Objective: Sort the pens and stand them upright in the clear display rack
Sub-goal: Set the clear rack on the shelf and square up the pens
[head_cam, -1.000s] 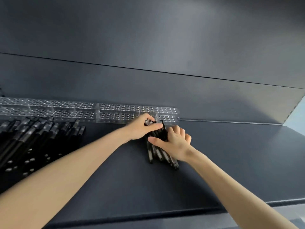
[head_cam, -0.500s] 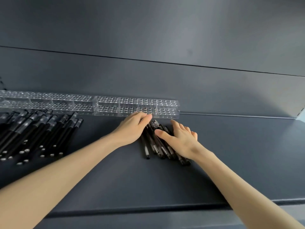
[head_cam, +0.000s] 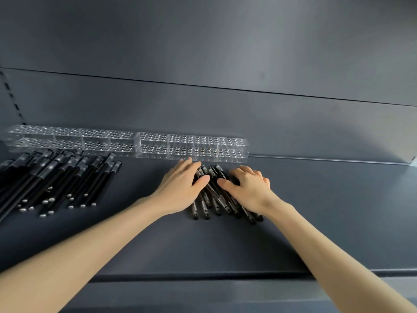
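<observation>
Black pens (head_cam: 204, 203) pinned under left grip (head_cam: 180, 188) (fingers flat) and right grip (head_cam: 248, 190) (curled, can't tell if clamped), long axis toward clear rack (head_cam: 194, 146) just beyond.

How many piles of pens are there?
2. A big pile lies at the left before the clear rack; a smaller pile lies under the left hand and right hand, which may hide some.

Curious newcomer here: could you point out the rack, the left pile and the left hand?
rack (head_cam: 180, 152): head view, front wall.
left pile (head_cam: 65, 177): head view, middle pens.
left hand (head_cam: 180, 189): head view, its back.
</observation>
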Available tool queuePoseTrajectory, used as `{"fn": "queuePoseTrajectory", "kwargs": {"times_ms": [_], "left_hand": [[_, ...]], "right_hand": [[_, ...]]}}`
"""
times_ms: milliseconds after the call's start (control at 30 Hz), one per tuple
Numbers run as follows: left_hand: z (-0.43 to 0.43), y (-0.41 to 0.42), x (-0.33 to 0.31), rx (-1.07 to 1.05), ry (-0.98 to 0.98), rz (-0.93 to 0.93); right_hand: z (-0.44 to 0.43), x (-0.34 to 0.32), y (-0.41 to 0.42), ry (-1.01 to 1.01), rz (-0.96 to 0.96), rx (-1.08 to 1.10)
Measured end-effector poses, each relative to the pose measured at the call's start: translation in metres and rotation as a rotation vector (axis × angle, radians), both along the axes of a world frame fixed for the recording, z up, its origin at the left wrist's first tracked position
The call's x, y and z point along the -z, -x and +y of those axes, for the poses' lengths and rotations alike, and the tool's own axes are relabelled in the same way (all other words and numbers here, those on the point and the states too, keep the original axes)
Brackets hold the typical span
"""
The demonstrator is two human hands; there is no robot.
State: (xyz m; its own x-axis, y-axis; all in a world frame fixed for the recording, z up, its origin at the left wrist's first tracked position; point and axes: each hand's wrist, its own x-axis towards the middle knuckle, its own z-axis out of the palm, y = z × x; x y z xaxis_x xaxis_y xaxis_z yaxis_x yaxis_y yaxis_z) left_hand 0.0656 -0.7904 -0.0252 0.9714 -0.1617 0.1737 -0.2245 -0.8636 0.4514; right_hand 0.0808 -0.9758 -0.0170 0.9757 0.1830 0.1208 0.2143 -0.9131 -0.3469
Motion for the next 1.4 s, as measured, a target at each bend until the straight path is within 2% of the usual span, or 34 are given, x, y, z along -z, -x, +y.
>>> {"fn": "queuePoseTrajectory", "kwargs": {"times_ms": [233, 400, 600, 1033, 1233, 1400], "left_hand": [[0.030, 0.023, -0.042, -0.047, -0.092, -0.296], [0.083, 0.054, -0.076, -0.106, 0.030, -0.439], [0.187, 0.101, -0.094, -0.229, 0.075, -0.529], [0.480, 0.215, -0.064, -0.342, -0.016, -0.414], [0.580, 0.213, -0.077, -0.381, -0.018, -0.412], [0.662, 0.191, -0.071, -0.428, -0.068, -0.390]], "right_hand": [[0.038, -0.035, 0.006, -0.119, -0.207, -0.102], [0.097, -0.071, 0.022, -0.282, -0.245, -0.202], [0.197, -0.092, 0.054, -0.371, -0.277, -0.318], [0.491, -0.057, 0.146, -0.402, -0.232, -0.413], [0.600, -0.074, 0.139, -0.386, -0.212, -0.445], [0.684, -0.076, 0.114, -0.283, -0.239, -0.493]]}}
